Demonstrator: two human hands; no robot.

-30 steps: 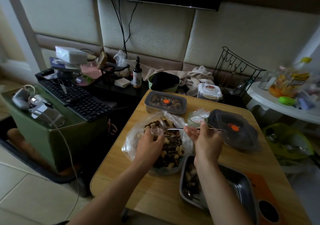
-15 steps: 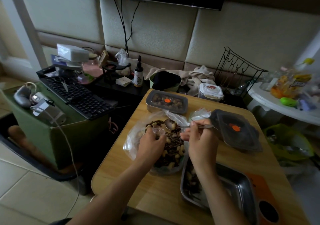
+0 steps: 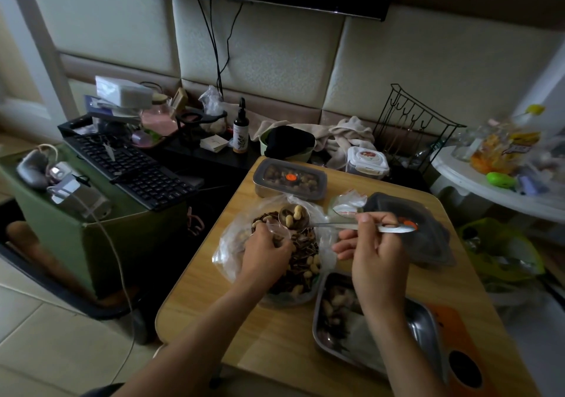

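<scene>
- Right hand (image 3: 377, 259) pinches the thin handle of a metal spoon (image 3: 331, 224) between thumb and curled fingers, with one finger sticking out loosely to its left.
- The spoon lies nearly level; its shiny handle runs across the top of that hand, and the rounded bowl sits beyond and to the left of it, loaded with pale, lumpy peanuts (image 3: 294, 215).
- The spoon bowl hovers over the open mouth of a clear plastic bag (image 3: 227, 243), crinkled and glossy, which sits on the surface just left of the right hand.
- Left hand (image 3: 267, 251) rests on the bag with fingers curled round its near rim, gripping the thin film; the spoon bowl is just beyond its knuckles.
- Inside the bag lies a mix (image 3: 305, 263) of pale peanuts and dark, thin strips, showing between the two hands.
- Under the right wrist stands a rectangular steel tray (image 3: 423, 326) with rounded corners, holding some of the same mix at its left end.
- To the right of the right hand, under the handle's tip, lies a dark plastic container (image 3: 434, 243) with an orange dot on its lid.
- Beyond both hands stands a lidded steel box (image 3: 289, 179), also with an orange dot.
- All of it rests on a light wooden surface (image 3: 214, 311) with rounded corners.
</scene>
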